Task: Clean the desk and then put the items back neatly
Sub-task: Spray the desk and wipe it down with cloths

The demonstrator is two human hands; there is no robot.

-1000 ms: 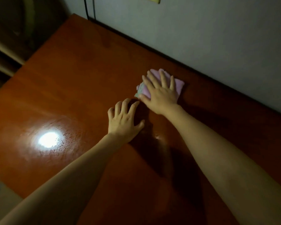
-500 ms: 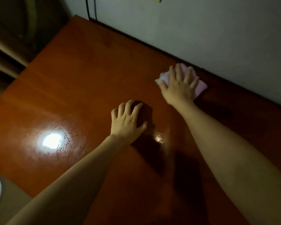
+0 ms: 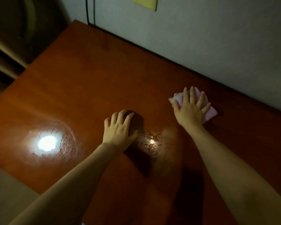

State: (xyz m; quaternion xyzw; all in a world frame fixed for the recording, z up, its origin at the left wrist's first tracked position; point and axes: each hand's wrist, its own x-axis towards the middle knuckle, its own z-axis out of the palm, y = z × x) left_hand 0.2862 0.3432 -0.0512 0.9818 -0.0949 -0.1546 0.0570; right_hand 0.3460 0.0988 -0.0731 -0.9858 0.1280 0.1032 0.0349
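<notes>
Currently my right hand (image 3: pixel 191 111) has a wide grip, fingers spread flat, pressing the pink cloth (image 3: pixel 208 113) onto the worktop (image 3: pixel 91 88), near its back edge by the wall (image 3: pixel 217 38). My left hand (image 3: pixel 118 129) rests on the worktop, fingers loosely bent, holding nothing. A yellow plate (image 3: pixel 145 3) on the wall is blank. Two cables (image 3: pixel 91 10) drop behind the worktop's far corner. Lamp glare (image 3: pixel 47 142) sits left of my left hand.
</notes>
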